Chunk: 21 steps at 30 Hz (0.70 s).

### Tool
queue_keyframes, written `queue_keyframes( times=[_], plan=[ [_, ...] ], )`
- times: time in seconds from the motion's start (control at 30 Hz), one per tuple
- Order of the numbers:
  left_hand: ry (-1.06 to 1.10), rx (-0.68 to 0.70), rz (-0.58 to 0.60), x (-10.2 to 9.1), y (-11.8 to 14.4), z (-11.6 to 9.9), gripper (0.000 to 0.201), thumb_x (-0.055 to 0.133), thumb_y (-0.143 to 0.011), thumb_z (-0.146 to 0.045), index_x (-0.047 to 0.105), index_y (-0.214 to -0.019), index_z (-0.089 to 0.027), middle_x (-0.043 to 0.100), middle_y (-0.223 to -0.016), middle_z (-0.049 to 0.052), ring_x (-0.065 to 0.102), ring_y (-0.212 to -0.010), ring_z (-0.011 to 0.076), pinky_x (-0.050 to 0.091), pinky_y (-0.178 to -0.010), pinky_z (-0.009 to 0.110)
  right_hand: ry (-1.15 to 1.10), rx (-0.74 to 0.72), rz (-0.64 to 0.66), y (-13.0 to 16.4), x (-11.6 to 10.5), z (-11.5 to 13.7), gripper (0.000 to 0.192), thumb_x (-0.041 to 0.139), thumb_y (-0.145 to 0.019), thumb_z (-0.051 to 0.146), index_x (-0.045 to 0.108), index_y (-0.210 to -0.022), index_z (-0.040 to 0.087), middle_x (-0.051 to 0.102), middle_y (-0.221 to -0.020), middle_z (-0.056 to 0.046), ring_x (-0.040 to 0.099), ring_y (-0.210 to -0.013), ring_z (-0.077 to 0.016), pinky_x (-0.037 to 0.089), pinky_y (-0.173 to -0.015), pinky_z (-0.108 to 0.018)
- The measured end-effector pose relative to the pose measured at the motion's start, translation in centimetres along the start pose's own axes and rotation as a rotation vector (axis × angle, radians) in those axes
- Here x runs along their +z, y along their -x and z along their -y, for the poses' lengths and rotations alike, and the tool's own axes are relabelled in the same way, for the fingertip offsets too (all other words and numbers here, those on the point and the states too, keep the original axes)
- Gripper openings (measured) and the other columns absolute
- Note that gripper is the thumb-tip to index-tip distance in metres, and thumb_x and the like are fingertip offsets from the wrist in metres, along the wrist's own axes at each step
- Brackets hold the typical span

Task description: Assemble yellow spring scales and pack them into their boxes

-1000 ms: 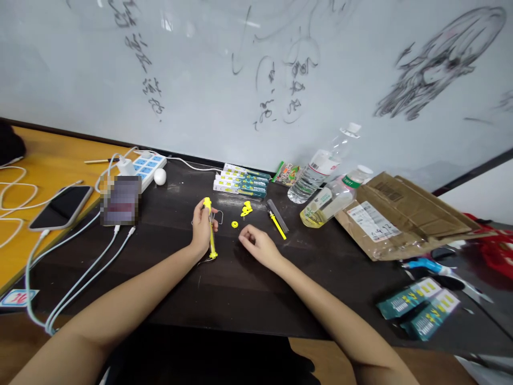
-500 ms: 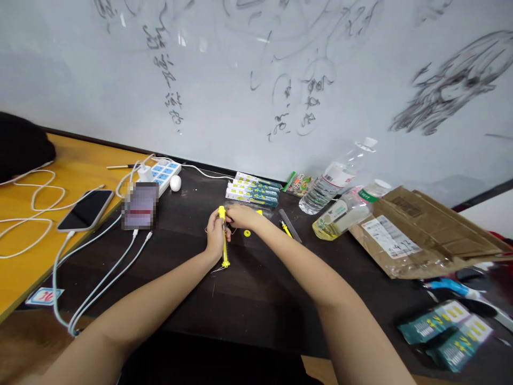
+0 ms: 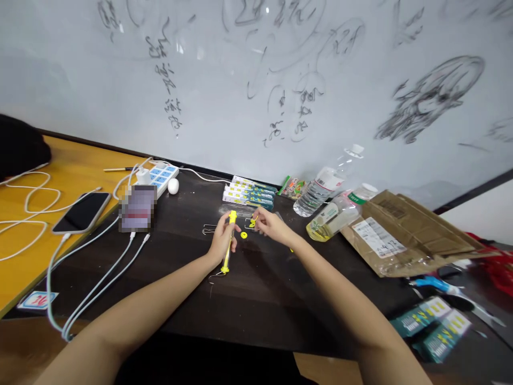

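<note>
Hand (left) (image 3: 222, 240): curled around yellow tube (image 3: 227, 259) | hand (right) (image 3: 272, 226): pinched onto bent wire (image 3: 246, 223)

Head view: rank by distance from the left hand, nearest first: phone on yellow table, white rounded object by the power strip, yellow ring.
From the left hand:
1. Yellow ring: just to its right.
2. White rounded object: left and farther back.
3. Phone: far left, on the yellow table.
</note>
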<state>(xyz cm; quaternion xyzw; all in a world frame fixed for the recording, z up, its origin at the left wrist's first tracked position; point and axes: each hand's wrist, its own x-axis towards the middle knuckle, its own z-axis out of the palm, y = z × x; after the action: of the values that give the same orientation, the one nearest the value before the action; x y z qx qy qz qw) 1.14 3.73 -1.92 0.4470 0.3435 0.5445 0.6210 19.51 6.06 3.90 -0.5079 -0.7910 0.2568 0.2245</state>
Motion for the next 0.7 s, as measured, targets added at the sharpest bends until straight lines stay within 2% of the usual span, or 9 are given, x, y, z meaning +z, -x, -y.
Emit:
queue_keyframes(
  times=[0.1, 0.2, 0.37, 0.5, 0.6, 0.7],
  plan=[
    [-0.128, -0.101, 0.249, 0.4, 0.7, -0.3, 0.048, 0.049, -0.087, -0.035, 0.037, -0.132, -0.025, 0.056, -0.07, -0.005, 0.041, -0.029, 0.002, 0.03, -0.028, 0.012, -0.46, 0.035, -0.022, 4.2, 1.5, -1.2, 0.021, 0.045, -0.088, 0.037, 0.045, -0.1, 0.019, 0.059, -0.072, 0.002, 0.055, -0.054, -0.0098, 0.045, -0.051, -0.022],
    [-0.275, -0.235, 0.445, 0.8, 1.4, -0.1, 0.047, 0.05, -0.087, -0.035, 0.038, -0.131, -0.024, 0.056, -0.066, -0.006, 0.044, -0.028, 0.0037, 0.032, -0.027, 0.012, -0.61, 0.064, -0.092, 7.2, 3.5, -2.0, 0.027, 0.05, -0.087, 0.045, 0.046, -0.095, 0.02, 0.059, -0.072, 0.0, 0.057, -0.058, -0.011, 0.046, -0.054, -0.024],
    [-0.373, -0.334, 0.467, 1.1, 1.7, 0.4, 0.04, 0.051, -0.087, -0.037, 0.04, -0.123, -0.022, 0.056, -0.064, -0.007, 0.043, -0.026, 0.0039, 0.033, -0.026, 0.013, -0.485, -0.004, -0.185, 8.6, 4.6, -1.7, 0.023, 0.046, -0.09, 0.042, 0.048, -0.089, 0.019, 0.057, -0.072, 0.0, 0.055, -0.066, -0.0116, 0.047, -0.065, -0.027],
    [-0.4, -0.364, 0.524, 1.3, 1.7, -0.2, 0.037, 0.052, -0.086, -0.037, 0.041, -0.119, -0.023, 0.056, -0.065, -0.007, 0.044, -0.026, 0.0046, 0.034, -0.026, 0.014, -0.387, -0.064, -0.236, 8.7, 4.5, -1.1, 0.018, 0.038, -0.094, 0.036, 0.046, -0.095, 0.02, 0.052, -0.069, 0.003, 0.05, -0.062, -0.0109, 0.044, -0.064, -0.025],
    [-0.442, -0.355, 0.549, 1.4, 1.9, -0.5, 0.035, 0.053, -0.085, -0.038, 0.043, -0.114, -0.023, 0.054, -0.063, -0.008, 0.044, -0.026, 0.0044, 0.033, -0.026, 0.013, -0.178, -0.049, -0.247, 8.8, 4.2, -0.9, 0.017, 0.036, -0.094, 0.032, 0.046, -0.101, 0.02, 0.054, -0.069, 0.002, 0.051, -0.062, -0.0119, 0.042, -0.065, -0.025],
    [-0.453, -0.346, 0.561, 1.4, 2.0, -0.5, 0.033, 0.052, -0.085, -0.036, 0.042, -0.113, -0.022, 0.054, -0.063, -0.008, 0.046, -0.027, 0.0048, 0.033, -0.027, 0.012, 0.053, -0.038, -0.251, 8.9, 3.9, -0.7, 0.016, 0.038, -0.094, 0.03, 0.05, -0.098, 0.021, 0.061, -0.082, -0.003, 0.057, -0.075, -0.0151, 0.041, -0.071, -0.027]
  ],
)
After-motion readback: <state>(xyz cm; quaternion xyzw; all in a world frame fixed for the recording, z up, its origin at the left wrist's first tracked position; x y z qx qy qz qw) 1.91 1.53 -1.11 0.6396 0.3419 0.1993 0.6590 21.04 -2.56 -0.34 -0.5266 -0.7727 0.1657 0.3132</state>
